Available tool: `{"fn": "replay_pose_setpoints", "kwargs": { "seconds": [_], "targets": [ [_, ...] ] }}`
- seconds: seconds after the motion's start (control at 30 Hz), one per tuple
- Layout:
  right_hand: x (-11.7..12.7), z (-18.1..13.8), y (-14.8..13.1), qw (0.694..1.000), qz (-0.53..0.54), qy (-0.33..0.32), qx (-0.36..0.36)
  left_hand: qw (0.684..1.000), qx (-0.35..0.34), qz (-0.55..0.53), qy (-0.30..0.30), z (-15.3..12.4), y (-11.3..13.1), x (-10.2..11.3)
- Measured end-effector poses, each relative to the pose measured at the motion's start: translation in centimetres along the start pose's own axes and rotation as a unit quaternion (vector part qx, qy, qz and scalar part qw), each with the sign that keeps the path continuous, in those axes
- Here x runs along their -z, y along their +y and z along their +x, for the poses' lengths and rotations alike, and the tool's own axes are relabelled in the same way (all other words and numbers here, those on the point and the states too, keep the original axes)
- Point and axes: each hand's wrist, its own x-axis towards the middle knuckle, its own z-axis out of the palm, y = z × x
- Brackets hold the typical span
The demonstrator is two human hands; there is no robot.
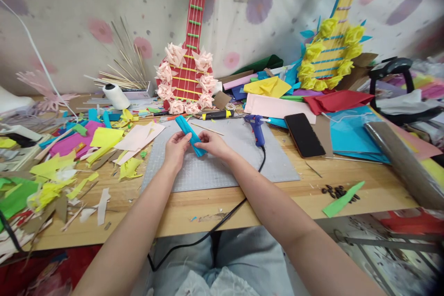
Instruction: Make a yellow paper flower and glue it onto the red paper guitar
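Observation:
Over the grey cutting mat (222, 175), both my hands grip a folded strip of blue crepe paper (188, 127). My left hand (176, 149) pinches its left side near the middle. At the lower right end, the fingers of my right hand (212, 143) are closed on the same strip. The strip slants, its upper end pointing away to the left. Behind it lies a thin wooden stick (208, 128). A blue glue gun (255, 129) rests on the mat to the right of my hands, its black cord trailing over the table's front edge.
A red paper guitar with pink flowers (189, 74) leans at the back; a yellow one (328, 58) stands right. Paper scraps (62, 166) cover the left side. A phone (304, 135), dark beans (338, 192) and a clear-wrapped roll (402, 162) lie right. A thread spool (117, 97) stands back left.

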Motion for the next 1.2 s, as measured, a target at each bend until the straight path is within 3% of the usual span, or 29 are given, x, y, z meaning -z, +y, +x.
{"fn": "replay_pose_setpoints", "kwargs": {
  "seconds": [0.17, 0.43, 0.67, 0.8, 0.97, 1.2],
  "targets": [
    [0.0, 0.1, 0.0, 0.999, -0.030, 0.012, -0.003, 0.998, 0.018, 0.064, 0.007, 0.1, 0.0, -0.1],
    [0.0, -0.1, 0.3, 0.999, -0.025, -0.032, 0.010, 0.996, -0.003, 0.084, 0.014, 0.4, 0.3, 0.3],
    [0.7, -0.4, -0.3, 1.000, 0.000, -0.017, -0.016, 0.995, 0.057, 0.057, -0.055, 0.1, 0.6, -1.3],
    [1.1, -0.8, -0.4, 1.000, 0.011, -0.015, -0.022, 0.997, 0.055, 0.045, -0.002, 0.2, -0.1, -2.0],
    [1.4, -1.0, -0.4, 0.999, 0.025, -0.036, 0.007, 0.999, 0.024, 0.024, 0.014, 0.1, -0.6, -1.8],
    [1.3, -1.2, -0.7, 0.997, 0.021, -0.073, -0.015, 0.994, -0.006, -0.035, 0.102, 0.6, 0.0, -1.1]
  ]
}}
